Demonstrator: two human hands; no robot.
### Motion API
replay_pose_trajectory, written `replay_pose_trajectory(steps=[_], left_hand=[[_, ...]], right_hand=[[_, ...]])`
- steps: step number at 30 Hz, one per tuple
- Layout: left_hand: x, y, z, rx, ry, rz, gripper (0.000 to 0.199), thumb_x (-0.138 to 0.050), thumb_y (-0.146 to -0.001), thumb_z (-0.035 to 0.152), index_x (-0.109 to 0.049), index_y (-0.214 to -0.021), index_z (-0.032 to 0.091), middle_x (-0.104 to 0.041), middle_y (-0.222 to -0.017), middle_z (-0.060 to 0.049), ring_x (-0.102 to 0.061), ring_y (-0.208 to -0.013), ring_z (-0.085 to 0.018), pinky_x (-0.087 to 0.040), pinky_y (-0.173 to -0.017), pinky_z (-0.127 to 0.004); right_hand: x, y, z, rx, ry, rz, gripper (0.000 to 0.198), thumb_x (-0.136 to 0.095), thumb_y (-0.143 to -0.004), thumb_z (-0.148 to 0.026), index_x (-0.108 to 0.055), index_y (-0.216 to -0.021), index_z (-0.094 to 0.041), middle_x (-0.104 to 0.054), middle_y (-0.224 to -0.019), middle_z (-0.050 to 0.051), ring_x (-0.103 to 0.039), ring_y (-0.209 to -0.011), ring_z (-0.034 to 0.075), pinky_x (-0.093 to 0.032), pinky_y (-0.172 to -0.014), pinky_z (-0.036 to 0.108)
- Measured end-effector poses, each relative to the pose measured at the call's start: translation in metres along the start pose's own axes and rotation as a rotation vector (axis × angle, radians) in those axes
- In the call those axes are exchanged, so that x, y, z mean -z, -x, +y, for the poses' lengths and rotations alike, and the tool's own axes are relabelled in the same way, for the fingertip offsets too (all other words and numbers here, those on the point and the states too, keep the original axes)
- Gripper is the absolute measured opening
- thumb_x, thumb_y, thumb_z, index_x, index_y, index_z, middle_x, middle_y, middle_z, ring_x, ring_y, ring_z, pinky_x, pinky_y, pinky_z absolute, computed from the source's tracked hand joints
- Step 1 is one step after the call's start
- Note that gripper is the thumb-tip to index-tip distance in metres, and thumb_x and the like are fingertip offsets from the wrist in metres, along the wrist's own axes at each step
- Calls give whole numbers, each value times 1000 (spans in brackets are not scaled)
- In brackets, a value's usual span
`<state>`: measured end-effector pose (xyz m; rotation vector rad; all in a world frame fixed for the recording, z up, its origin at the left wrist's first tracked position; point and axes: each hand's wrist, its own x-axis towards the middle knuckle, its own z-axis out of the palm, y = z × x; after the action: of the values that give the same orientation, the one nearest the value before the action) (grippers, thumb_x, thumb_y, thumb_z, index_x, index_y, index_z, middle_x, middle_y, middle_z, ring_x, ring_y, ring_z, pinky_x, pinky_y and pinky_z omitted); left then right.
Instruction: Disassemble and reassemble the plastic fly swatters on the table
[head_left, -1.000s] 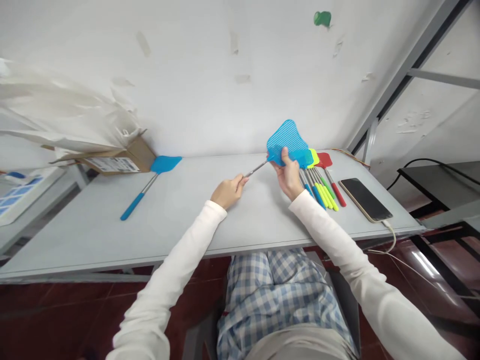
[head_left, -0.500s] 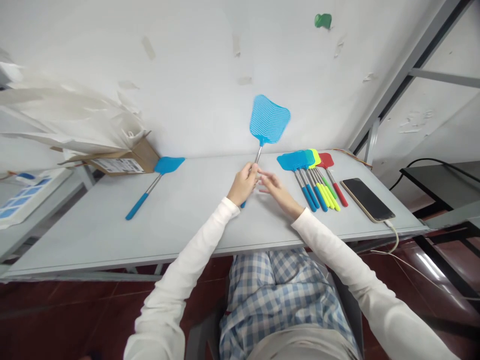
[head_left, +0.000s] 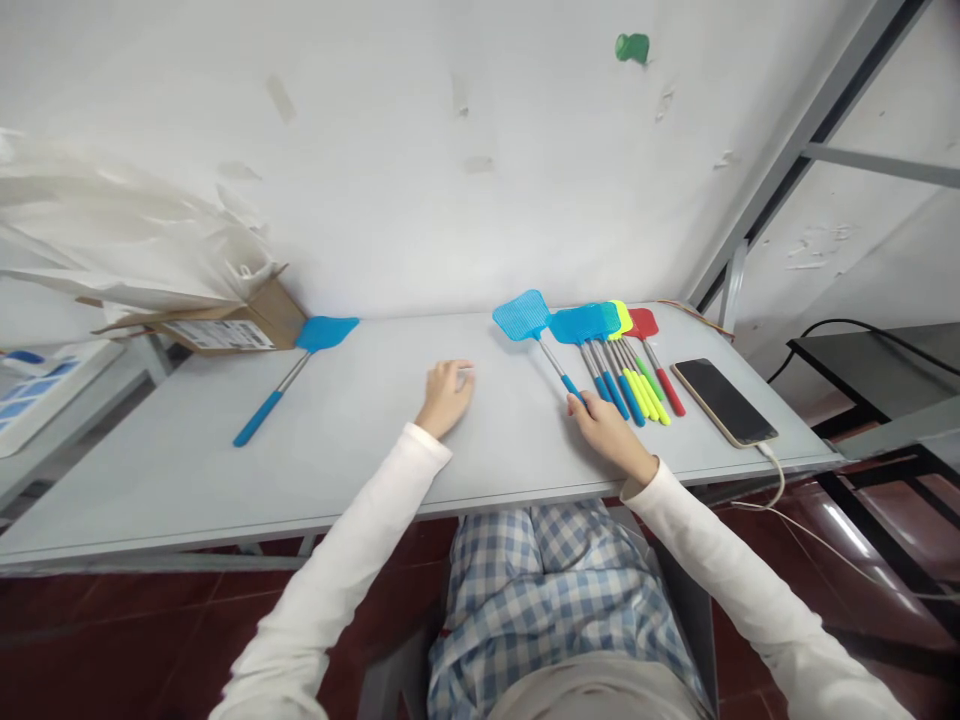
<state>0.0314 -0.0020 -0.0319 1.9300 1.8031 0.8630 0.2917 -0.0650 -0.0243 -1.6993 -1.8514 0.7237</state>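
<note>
A blue fly swatter [head_left: 523,316] with a metal shaft is in my right hand [head_left: 609,432], whose fingers close on its blue handle. Its mesh head points away from me and up to the left, beside a fanned row of swatters. That row has blue swatters [head_left: 577,325], yellow-green ones [head_left: 621,316] and a red one [head_left: 643,323], lying with handles toward me. My left hand [head_left: 445,398] rests over the middle of the table, fingers loosely bent and apart, holding nothing. Another blue fly swatter [head_left: 327,333] lies alone to the left.
On the grey table [head_left: 360,470], a phone [head_left: 724,402] with a white cable lies at the right. An opened cardboard box [head_left: 240,325] with white wrapping [head_left: 150,230] stands at the back left. A white wall [head_left: 420,200] rises behind the table.
My right hand has taken the blue fly swatter by its handle and carried it right and down toward the row. My left hand has let go of it and moved left.
</note>
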Motion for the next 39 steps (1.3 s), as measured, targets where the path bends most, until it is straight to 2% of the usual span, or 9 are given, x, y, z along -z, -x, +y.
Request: replay_pose_trajectory(steps=[7,9,11,14,19,27,31,34,39], left_hand=[[84,8,-86,456,-321,403,52,-51,-82,26,-46,-131,8,-37,-146,-27,-35,-134,-44,-30,-105,-61],[106,14,-106,484,-273,412,46,-46,-85,23,-45,-130,11,-50,-133,-22,-43,-126,-41,-35,-97,-61],[122,20,-123,467,-228,310,32,-42,-87,21,-51,-118,18,-59,-115,-11,-49,-117,-38,-38,-92,-58],[132,24,-139,450,-233,254,18,-39,-91,23,-52,-103,20,-60,-97,-5,-52,-109,-33,-39,-89,-52],[127,23,-146,515,-349,393,5,-46,-87,24,-46,-90,19,-56,-89,-4,-49,-107,-30,-41,-87,-47],[101,25,-119,298,-354,295,28,-44,-88,23,-59,-108,8,-55,-102,-16,-48,-118,-31,-41,-105,-46],[74,32,-73,64,-167,210,32,-47,-91,30,-61,-114,14,-54,-109,-12,-58,-95,-22,-48,-96,-39],[53,36,-31,-139,-31,105,31,-46,-94,34,-60,-116,19,-56,-110,-10,-58,-90,-18,-51,-86,-33],[27,28,14,-375,43,-188,32,-41,-97,35,-55,-122,21,-61,-119,-9,-58,-104,-18,-46,-93,-32]], right_hand=[[-1,1,-9,-203,409,49,38,-30,-102,-36,-59,-107,-11,-72,-92,19,-71,-89,29,-46,-72,32],[-4,1,-11,-223,488,102,38,-31,-102,-33,-51,-121,-8,-72,-90,19,-72,-85,31,-46,-67,33],[-7,1,-11,-225,535,145,39,-32,-101,-31,-43,-128,-5,-72,-86,18,-73,-80,30,-46,-63,33],[-11,3,-8,-194,583,194,36,-34,-100,-28,-42,-123,-3,-70,-82,18,-72,-78,29,-45,-59,31],[-16,10,-1,-91,700,286,21,-37,-95,-18,-51,-107,-7,-66,-91,21,-64,-90,30,-45,-67,33],[-15,13,5,41,710,346,22,-44,-93,-21,-57,-104,-8,-55,-103,21,-52,-96,31,-42,-82,40],[-17,4,-2,82,529,355,28,-46,-92,-23,-58,-111,-6,-55,-107,21,-52,-102,32,-42,-89,44],[-19,-10,-11,157,145,297,30,-49,-90,-23,-59,-115,-9,-57,-112,20,-54,-106,29,-44,-95,45],[-21,-45,-31,126,-855,84,33,-64,-81,-39,-60,-109,-22,-62,-126,9,-61,-102,18,-53,-87,34]])
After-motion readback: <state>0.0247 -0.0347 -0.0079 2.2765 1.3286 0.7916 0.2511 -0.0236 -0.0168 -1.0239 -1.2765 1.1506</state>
